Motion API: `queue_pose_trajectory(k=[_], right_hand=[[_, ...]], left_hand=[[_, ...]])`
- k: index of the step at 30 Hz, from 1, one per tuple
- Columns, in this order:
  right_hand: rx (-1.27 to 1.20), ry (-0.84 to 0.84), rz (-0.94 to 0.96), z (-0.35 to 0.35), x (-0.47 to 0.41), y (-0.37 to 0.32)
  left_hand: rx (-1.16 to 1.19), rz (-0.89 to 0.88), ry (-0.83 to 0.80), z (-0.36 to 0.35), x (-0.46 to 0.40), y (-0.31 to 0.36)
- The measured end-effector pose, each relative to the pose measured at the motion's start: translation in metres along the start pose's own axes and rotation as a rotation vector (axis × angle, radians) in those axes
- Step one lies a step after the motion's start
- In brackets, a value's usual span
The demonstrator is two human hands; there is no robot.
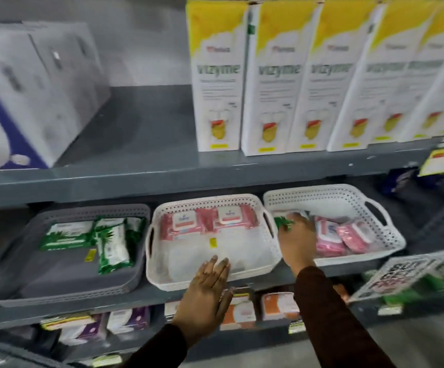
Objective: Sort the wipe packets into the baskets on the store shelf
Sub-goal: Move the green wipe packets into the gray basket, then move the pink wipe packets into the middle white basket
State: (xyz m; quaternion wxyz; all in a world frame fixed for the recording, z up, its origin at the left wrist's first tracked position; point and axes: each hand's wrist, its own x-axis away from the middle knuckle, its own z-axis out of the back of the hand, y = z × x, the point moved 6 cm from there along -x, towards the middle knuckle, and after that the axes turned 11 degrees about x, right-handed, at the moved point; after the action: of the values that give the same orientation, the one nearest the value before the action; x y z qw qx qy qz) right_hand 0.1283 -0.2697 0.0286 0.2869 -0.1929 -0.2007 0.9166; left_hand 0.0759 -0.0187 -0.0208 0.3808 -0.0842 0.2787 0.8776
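Three baskets stand side by side on the middle shelf. The grey basket (8, 269) at the left holds green wipe packets (66, 235). The middle white basket (162, 277) holds two pink packets (186, 224) at its back. The right white basket (391, 235) holds several pink packets (348, 235) and one green packet (282, 223). My right hand (296, 237) reaches into the right basket with its fingers closed on that green packet. My left hand (207, 290) rests flat and open on the front rim of the middle basket.
Tall white and yellow boxes (218, 75) line the shelf above, with white and blue cartons (29, 96) at the left. Small boxed goods (125, 320) fill the shelf below. A slanted price sign (401, 274) hangs at the lower right.
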Motion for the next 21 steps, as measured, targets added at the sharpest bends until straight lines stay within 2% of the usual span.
queue_pose_trajectory(k=[3,8,13,18,21], right_hand=[[0.250,-0.207,-0.272,-0.002,-0.026,0.076],[0.352,-0.297,-0.319,-0.009,-0.058,0.118],[0.329,-0.214,-0.288,-0.006,-0.065,0.122],[0.114,-0.153,-0.281,0.000,-0.066,0.127],[-0.020,-0.043,-0.261,0.019,-0.057,0.117]], left_hand=[[0.006,-0.003,0.005,-0.020,-0.018,0.021],[-0.035,0.042,0.030,-0.033,-0.029,0.035],[-0.079,0.148,0.061,-0.024,-0.022,0.024],[-0.103,0.182,0.068,-0.016,-0.015,0.015],[-0.108,0.196,0.076,-0.013,-0.011,0.014]])
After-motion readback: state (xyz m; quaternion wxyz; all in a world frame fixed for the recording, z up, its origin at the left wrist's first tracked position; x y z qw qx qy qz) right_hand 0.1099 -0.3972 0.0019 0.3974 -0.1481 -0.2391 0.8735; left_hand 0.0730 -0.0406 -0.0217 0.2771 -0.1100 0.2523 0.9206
